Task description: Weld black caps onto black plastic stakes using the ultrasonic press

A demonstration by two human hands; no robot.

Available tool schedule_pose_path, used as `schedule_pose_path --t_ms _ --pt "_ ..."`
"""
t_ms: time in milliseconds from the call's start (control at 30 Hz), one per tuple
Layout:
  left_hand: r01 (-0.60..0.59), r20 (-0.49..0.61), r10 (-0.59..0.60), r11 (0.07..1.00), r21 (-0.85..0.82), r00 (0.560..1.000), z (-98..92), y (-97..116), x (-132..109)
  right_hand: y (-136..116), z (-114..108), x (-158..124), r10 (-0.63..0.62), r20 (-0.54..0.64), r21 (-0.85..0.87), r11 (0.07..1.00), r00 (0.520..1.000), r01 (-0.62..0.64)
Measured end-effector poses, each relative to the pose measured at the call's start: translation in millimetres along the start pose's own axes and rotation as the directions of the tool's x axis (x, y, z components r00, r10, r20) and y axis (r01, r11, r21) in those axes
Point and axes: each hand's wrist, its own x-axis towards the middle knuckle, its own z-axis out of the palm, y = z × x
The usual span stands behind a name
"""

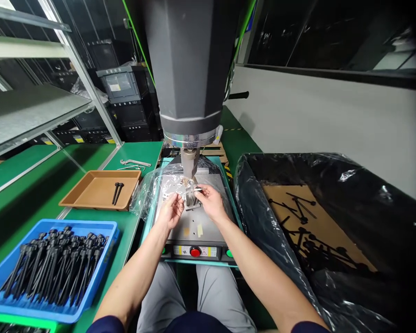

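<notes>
My left hand [172,212] is just left of a small metal fixture [191,196], its fingers curled and thumb pressed in. What it holds, if anything, is too small to make out. My right hand [211,202] is at the fixture's right side, thumb and forefinger closed in a pinch. A small dark sliver shows at those fingertips, too small to name. Directly over the fixture hangs the metal tool head [189,163] of a large grey machine [185,60]. The fixture stands on a grey metal plate [173,231].
Left are a blue tray [115,227] of black long-stemmed parts, a brown tray [81,192] holding two, and wrenches [135,163]. Clear plastic film [146,189] lies beside the plate. A red button [195,251] is in front. At right, a black-lined bin [256,222] holds black parts on cardboard.
</notes>
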Motion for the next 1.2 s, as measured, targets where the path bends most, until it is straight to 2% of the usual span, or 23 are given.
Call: schedule_pose_path --t_ms 100,233,467,600,733,833,900,1000,1133,1200 --pt "-0.078 0.057 0.074 0.995 0.063 0.996 6.1 1.6 -1.1 -2.2 -2.6 9.5 -0.047 0.02 -0.137 0.989 0.999 0.049" --pt "-0.113 0.081 0.106 0.99 0.087 0.991 12.5 5.4 0.8 -4.8 0.0 24.2 -0.088 0.052 -0.269 0.958 0.995 0.099" --pt "-0.117 0.05 0.113 0.989 0.086 0.992 23.6 14.5 6.3 -2.6 15.8 42.8 -0.051 0.04 -0.282 0.958 0.998 0.06" --pt "-0.134 0.052 0.13 0.987 0.09 0.99 25.1 19.4 12.7 -1.1 17.2 48.2 -0.006 0.05 -0.272 0.962 0.999 0.02" --pt "-0.144 0.07 0.138 0.986 0.089 0.988 25.0 23.3 20.4 -6.4 8.1 50.1 0.039 0.177 -0.208 0.978 0.983 -0.001" --pt "-0.146 0.083 0.139 0.986 0.086 0.987 25.7 25.3 23.8 -11.7 2.9 51.5 -0.006 0.25 -0.23 0.971 0.968 0.065" --pt "-0.15 0.095 0.142 0.985 0.086 0.985 25.8 25.7 24.6 -12.3 2.8 53.0 -0.036 0.235 -0.273 0.957 0.971 0.102" --pt "-0.154 0.099 0.144 0.983 0.101 0.985 23.8 24.6 25.2 -7.8 4.5 53.8 -0.016 0.196 -0.269 0.961 0.98 0.07" --pt "-0.184 0.071 0.175 0.971 0.152 0.982 16.5 20.4 27.5 4.8 -2.5 45.1 0.03 0.128 -0.145 0.989 0.991 -0.011" --pt "-0.21 0.068 0.201 0.959 0.19 0.977 12.8 17.7 28.5 11.2 -11.0 35.8 0.098 0.087 -0.042 0.995 0.991 -0.094"
